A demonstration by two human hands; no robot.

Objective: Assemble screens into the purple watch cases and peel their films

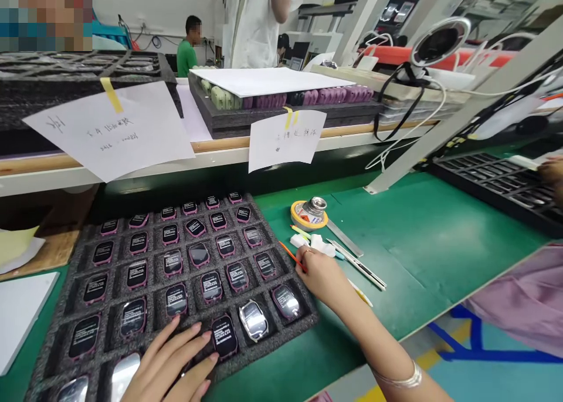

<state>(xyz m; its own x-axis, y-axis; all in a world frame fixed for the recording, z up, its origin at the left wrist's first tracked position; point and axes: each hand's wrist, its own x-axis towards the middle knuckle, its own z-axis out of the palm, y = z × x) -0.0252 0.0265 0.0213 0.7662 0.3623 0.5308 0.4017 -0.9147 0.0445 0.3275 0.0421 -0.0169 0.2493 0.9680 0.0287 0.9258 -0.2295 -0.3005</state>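
A dark foam tray (pixel 259 358) holds rows of smartwatch faces in purple frames, most with white text on their screens. My left hand (pixel 171 364) lies over its front edge, fingers spread, beside a lit smartwatch (pixel 224 335); whatever sits under the palm is hidden. One watch (pixel 254 321) near the front right has a pale frame. At the tray's right side, my right hand (pixel 319 273) has its fingers closed around a thin orange stick (pixel 290 254). White crumpled tissue (pixel 323 246) lies just beyond those fingers.
Beyond my right hand are a metal-topped dispenser can (pixel 316 205) in a yellow tape roll (pixel 299 217), a steel ruler (pixel 345 237) and tweezers (pixel 360 264). A shelf (pixel 220 147) with foam trays crosses behind. At right, another person's hand (pixel 552 170) is over a black tray (pixel 492 185).
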